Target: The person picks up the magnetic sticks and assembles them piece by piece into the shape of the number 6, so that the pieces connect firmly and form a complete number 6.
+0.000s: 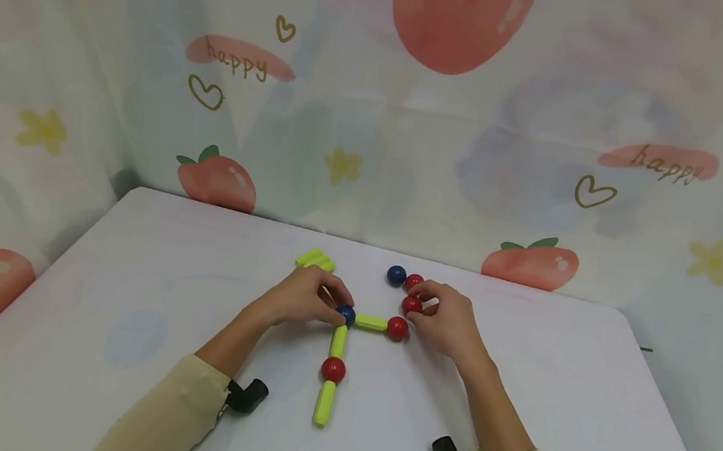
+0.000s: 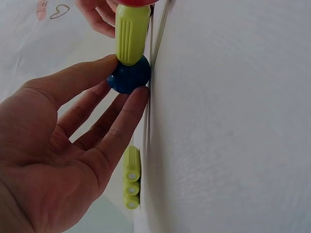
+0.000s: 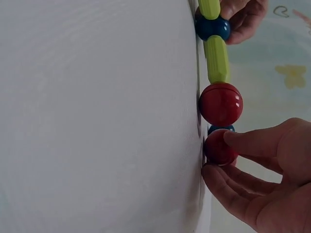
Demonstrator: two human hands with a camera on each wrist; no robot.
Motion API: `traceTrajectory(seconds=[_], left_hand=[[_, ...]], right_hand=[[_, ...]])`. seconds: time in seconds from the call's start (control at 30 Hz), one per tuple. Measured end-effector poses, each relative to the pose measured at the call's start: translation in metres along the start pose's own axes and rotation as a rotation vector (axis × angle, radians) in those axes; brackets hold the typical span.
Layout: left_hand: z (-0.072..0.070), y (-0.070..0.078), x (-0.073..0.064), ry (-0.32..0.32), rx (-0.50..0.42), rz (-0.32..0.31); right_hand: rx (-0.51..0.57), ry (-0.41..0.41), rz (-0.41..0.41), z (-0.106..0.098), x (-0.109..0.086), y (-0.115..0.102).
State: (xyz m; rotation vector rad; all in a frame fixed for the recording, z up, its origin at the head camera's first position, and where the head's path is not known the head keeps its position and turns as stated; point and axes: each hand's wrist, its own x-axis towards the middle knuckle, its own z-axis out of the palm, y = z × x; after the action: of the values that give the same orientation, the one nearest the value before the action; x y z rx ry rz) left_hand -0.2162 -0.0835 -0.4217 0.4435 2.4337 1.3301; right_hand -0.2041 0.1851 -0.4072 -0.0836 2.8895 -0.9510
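Head view shows two hands (image 1: 305, 297) (image 1: 449, 321), four red balls (image 1: 332, 369), two blue balls (image 1: 397, 276).

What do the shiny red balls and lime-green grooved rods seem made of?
Shiny red balls: probably hard plastic, glossy; highlights and a thin seam line on one suggest it, though painted metal stays possible.
Lime-green grooved rods: likely satin plastic, given soft sheen and moulded-looking grooves; pale end discs may be metal.

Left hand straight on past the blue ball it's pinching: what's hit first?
Probably the lime rod running rightward from the blue ball; depth ahead of the left hand is unclear.
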Motion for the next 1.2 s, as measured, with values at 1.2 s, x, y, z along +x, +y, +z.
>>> traceTrajectory(seconds=[1.2], left_hand=[[0.001,-0.001,-0.001,0.014,-0.002,-0.011]], right_hand=[[0.019,-0.252,-0.09,-0.016,-0.069,-0.03]])
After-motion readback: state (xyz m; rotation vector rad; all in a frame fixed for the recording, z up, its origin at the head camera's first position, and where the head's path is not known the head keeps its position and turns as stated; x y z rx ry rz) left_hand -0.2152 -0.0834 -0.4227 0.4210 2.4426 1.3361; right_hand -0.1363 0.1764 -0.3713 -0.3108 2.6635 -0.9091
